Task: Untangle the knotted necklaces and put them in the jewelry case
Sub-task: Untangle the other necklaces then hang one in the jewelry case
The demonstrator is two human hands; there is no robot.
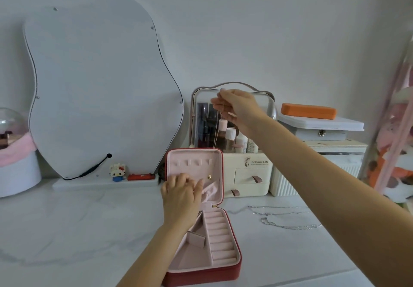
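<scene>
At the nine o'clock side of the white marble-patterned tabletop (89, 230) I saw a wavy-edged frameless mirror (100, 85) leaning against the wall, with a small block-built cat figure (117, 171) at its foot. Neither bore on the job.

Toward six o'clock sat the red zip-around jewelry case with pale pink lining (228, 266), lid propped upright. My left hand (178, 195) rested against the lid's inner face, fingers curled on the pink elastic pocket (211, 189) and apparently pulling it open below the row of small hooks (192, 162).

Up at twelve o'clock my right hand (239, 105) pinched the thin gold chain necklace (216, 134) at its top. It hung straight down in front of the clear-fronted cream cosmetics organiser (245, 163), its lower end reaching about the lid's top edge. Whether it was fully free of knots I could not tell; it was too fine.

At three o'clock the silver chain necklaces (288, 217) lay loose on the tabletop, well apart from the case and seemingly not yet sorted.

I judged the risks as these: the dangling chain could swing and fold on itself as it came down, or snag a hook instead of seating; the pocket could spring shut if my left hand slipped; and my right forearm, crossing above the silver chains, could drag them together.
</scene>
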